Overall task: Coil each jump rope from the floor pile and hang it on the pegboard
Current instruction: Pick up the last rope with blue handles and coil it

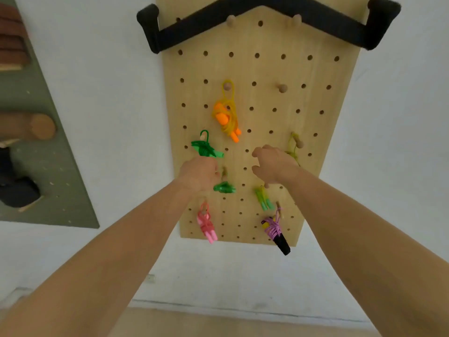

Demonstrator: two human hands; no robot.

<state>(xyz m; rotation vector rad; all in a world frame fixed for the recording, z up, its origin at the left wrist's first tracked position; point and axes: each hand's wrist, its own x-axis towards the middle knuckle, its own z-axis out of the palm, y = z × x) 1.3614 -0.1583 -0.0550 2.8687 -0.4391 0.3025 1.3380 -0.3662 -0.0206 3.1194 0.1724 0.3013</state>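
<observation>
**Pegboard** (267, 69): pale wood with rows of round holes, mounted on a white wall.

**Jump ropes, coiled and hung, seven:**
- orange rope (226, 116), orange handles and a yellow cord, on a long loop from an upper-middle peg
- upper green rope (205, 149), on a peg near the left edge, its handle end touching the top of the left grip
- lower green rope (224, 187), a small bundle just under the left grip's fingers and below a peg (224, 171)
- pale green rope (262, 200), under the right wrist
- pink rope (206, 224), bottom left, handle tips level with the board's lower edge
- purple rope (274, 228), bottom right, its black handle hanging past the lower edge
- olive rope (292, 147), on a peg near the right edge, partly hidden by the right grip

**Left grip** (199, 173): back of the hand faces the camera and the fingers curl in towards the peg. Cannot tell whether it holds anything.

**Right grip** (272, 166): fingers loosely curved and spread, holding nothing, in front of the board.

**Open room:** one bare peg (282, 88) at upper right, with unused holes around it and across the row above. A black padded bar (194, 31) spans the top. A grey-green board (36, 166) lies well apart to the left. A strip of wall shows between the pegboard and the floor (243, 324).
</observation>
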